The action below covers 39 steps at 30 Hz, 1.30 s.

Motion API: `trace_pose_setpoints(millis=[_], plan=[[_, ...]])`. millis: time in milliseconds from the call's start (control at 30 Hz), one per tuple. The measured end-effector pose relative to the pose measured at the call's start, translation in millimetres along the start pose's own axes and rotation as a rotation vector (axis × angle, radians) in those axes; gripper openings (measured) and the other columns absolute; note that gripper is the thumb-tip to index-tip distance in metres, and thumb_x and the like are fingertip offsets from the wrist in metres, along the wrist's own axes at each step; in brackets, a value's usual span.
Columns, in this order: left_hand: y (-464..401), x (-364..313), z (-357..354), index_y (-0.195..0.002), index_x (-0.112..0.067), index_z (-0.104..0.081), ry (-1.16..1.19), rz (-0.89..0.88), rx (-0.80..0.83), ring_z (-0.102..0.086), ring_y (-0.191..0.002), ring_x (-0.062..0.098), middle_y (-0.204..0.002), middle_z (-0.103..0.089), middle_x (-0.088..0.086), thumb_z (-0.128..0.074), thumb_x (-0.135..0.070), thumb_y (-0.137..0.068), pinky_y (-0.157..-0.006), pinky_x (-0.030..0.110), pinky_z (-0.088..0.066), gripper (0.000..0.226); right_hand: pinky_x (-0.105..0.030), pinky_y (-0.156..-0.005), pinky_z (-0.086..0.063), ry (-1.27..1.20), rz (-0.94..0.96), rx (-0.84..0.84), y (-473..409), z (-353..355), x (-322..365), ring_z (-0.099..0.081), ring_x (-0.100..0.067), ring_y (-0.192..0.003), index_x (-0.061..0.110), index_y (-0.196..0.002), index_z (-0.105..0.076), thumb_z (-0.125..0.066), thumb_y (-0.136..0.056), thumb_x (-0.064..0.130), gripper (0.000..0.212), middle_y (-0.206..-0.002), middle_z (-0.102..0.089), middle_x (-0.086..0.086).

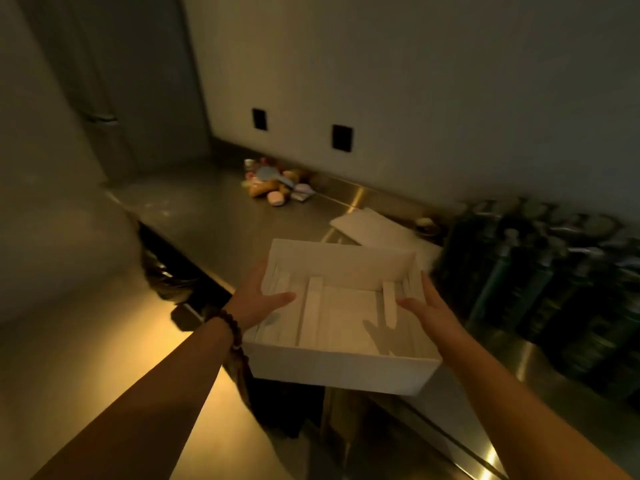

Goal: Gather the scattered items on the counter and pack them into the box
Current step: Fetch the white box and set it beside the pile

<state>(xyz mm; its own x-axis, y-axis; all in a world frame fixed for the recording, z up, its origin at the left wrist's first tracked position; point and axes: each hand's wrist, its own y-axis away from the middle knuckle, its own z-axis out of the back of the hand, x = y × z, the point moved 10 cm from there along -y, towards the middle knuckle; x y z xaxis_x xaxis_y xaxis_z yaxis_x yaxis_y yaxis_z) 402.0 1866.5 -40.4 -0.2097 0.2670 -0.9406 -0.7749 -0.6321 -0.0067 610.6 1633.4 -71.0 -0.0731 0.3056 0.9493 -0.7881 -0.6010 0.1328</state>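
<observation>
An open white box [341,370] with inner dividers sits at the counter's front edge, partly overhanging it. My left hand [261,299] grips its left wall, thumb inside. My right hand [427,306] holds the right wall, thumb reaching in. A pile of small scattered items [277,185], among them a blue brush, tan and pink pieces, lies far back on the steel counter [214,216] against the wall. The box holds nothing loose that I can see.
The white box lid [370,225] lies flat behind the box. A row of dark green bottles [554,282] crowds the counter's right side. Two black wall outlets [342,137] sit above the backsplash. Floor lies to the left.
</observation>
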Motion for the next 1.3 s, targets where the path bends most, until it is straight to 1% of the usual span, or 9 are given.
trace_pose_setpoints(millis=[133, 300, 500, 667, 767, 900, 1100, 1200, 1300], plan=[[-4, 39, 95, -0.138, -0.042, -0.030, 0.019, 0.048, -0.102, -0.056, -0.106, 0.010, -0.120, -0.055, -0.011, -0.072, -0.025, -0.079, -0.075, 0.027, -0.051, 0.073, -0.038, -0.091, -0.038, -0.037, 0.058, 0.167, -38, -108, 48, -0.042, -0.021, -0.124, 0.046, -0.145, -0.019, -0.062, -0.086, 0.027, 0.075, -0.149, -0.036, 0.002], [-37, 85, 211, -0.134, -0.039, -0.034, 0.016, 0.074, -0.196, -0.056, -0.098, 0.003, -0.111, -0.054, -0.016, -0.071, -0.022, -0.081, -0.054, 0.013, -0.049, 0.067, -0.045, -0.099, -0.036, -0.053, 0.065, 0.258, -90, -235, 93, -0.039, -0.030, -0.132, 0.033, -0.148, -0.020, -0.059, -0.089, 0.014, 0.074, -0.149, -0.035, -0.007], [-103, 119, 328, -0.142, -0.033, -0.026, 0.013, 0.090, -0.197, -0.054, -0.106, 0.015, -0.127, -0.049, -0.003, -0.068, -0.017, -0.082, -0.072, 0.024, -0.053, 0.075, -0.051, -0.110, -0.029, -0.029, 0.034, 0.233, -157, -350, 128, -0.031, -0.030, -0.137, 0.035, -0.149, -0.016, -0.061, -0.088, 0.020, 0.077, -0.155, -0.025, -0.006], [-163, 139, 385, -0.148, -0.029, -0.017, -0.013, 0.107, -0.156, -0.043, -0.128, 0.028, -0.145, -0.038, 0.007, -0.068, -0.020, -0.082, -0.100, 0.053, -0.042, 0.083, -0.054, -0.110, -0.028, -0.039, -0.009, 0.213, -200, -401, 138, -0.030, -0.030, -0.137, 0.041, -0.147, -0.014, -0.064, -0.086, 0.026, 0.080, -0.156, -0.023, -0.002], [-198, 153, 400, -0.149, -0.029, -0.012, -0.035, 0.115, -0.137, -0.036, -0.133, 0.026, -0.150, -0.031, 0.005, -0.069, -0.023, -0.081, -0.105, 0.048, -0.038, 0.089, -0.054, -0.105, -0.034, -0.051, -0.064, 0.199, -224, -417, 137, -0.035, -0.030, -0.133, 0.043, -0.147, -0.011, -0.063, -0.087, 0.028, 0.081, -0.156, -0.022, -0.003], [-247, 166, 405, -0.148, -0.030, -0.014, -0.040, 0.082, -0.084, -0.038, -0.128, 0.016, -0.148, -0.034, 0.002, -0.070, -0.026, -0.081, -0.094, 0.033, -0.041, 0.087, -0.034, -0.076, -0.039, -0.112, -0.054, 0.148, -258, -429, 145, -0.042, -0.014, -0.103, 0.039, -0.147, -0.016, -0.059, -0.089, 0.018, 0.076, -0.149, -0.034, -0.004], [-342, 186, 405, -0.148, -0.030, -0.007, -0.048, 0.096, -0.016, -0.033, -0.115, 0.003, -0.151, -0.027, -0.001, -0.070, -0.029, -0.080, -0.071, 0.011, -0.037, 0.094, -0.030, -0.072, -0.041, -0.115, -0.034, 0.034, -327, -433, 154, -0.049, -0.012, -0.096, 0.033, -0.147, -0.021, -0.058, -0.090, 0.014, 0.071, -0.143, -0.041, -0.009], [-402, 182, 392, -0.148, -0.032, -0.007, -0.049, 0.088, 0.054, -0.038, -0.113, 0.004, -0.149, -0.031, -0.001, -0.070, -0.028, -0.080, -0.074, 0.013, -0.041, 0.093, -0.041, -0.083, -0.044, -0.108, -0.049, -0.060, -367, -418, 154, -0.053, -0.024, -0.110, 0.032, -0.146, -0.025, -0.059, -0.090, 0.017, 0.067, -0.141, -0.043, -0.011], [-463, 172, 371, -0.148, -0.031, -0.006, -0.044, 0.092, 0.119, -0.039, -0.129, 0.020, -0.150, -0.030, 0.003, -0.070, -0.025, -0.080, -0.095, 0.036, -0.042, 0.094, -0.048, -0.087, -0.042, -0.111, -0.075, -0.128, -402, -396, 150, -0.050, -0.030, -0.117, 0.035, -0.143, -0.027, -0.058, -0.090, 0.019, 0.064, -0.137, -0.045, -0.011]])
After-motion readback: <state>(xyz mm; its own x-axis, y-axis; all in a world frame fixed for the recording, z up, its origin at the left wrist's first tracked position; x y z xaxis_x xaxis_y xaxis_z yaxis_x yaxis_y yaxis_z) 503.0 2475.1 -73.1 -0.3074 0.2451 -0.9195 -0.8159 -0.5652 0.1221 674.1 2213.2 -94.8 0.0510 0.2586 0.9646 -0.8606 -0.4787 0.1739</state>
